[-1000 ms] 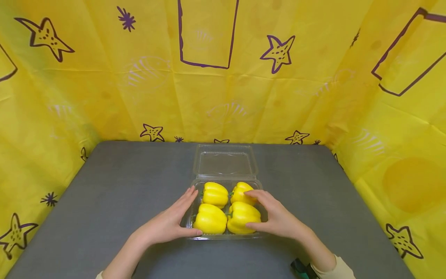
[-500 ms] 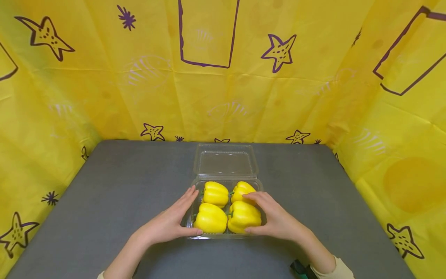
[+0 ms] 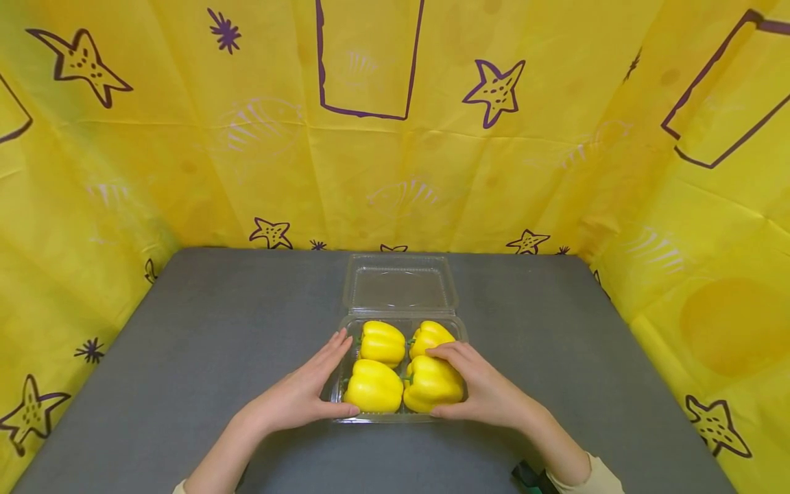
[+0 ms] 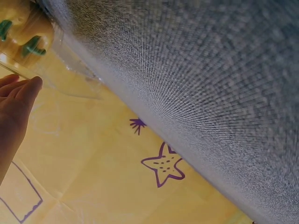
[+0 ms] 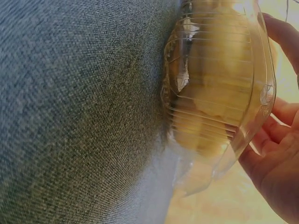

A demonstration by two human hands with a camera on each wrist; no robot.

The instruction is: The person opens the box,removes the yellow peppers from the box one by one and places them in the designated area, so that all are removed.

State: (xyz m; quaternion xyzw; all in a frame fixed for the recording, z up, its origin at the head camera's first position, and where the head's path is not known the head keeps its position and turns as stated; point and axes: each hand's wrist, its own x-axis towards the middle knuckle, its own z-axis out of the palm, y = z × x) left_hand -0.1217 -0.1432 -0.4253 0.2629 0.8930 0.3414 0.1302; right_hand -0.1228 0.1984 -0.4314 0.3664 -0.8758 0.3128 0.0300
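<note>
A clear plastic clamshell container [image 3: 401, 418] stands at the middle of the table, lid [image 3: 400, 288] folded back flat behind it. Several yellow bell peppers lie inside: front-left [image 3: 374, 388], front-right [image 3: 426, 385], back-left [image 3: 382, 343] and back-right [image 3: 431, 335]. My left hand [image 3: 302, 394] rests at the container's left side, fingers extended along the rim, thumb at the near-left corner. My right hand [image 3: 490, 387] grips the front-right bell pepper, bent fingers behind its top and thumb at its front. In the right wrist view, that hand [image 5: 280, 163] reaches over the container's rim [image 5: 266, 93].
Grey cloth covers the table [image 3: 247, 309]. Yellow fabric walls [image 3: 395, 171] with starfish and fish drawings enclose the back and both sides. A black and green object [image 3: 529, 477] is partly visible by the right wrist.
My right fingers have come down and left, from over the back-right bell pepper to the top of the front-right one; the thumb has slid toward its front. The left hand stays put.
</note>
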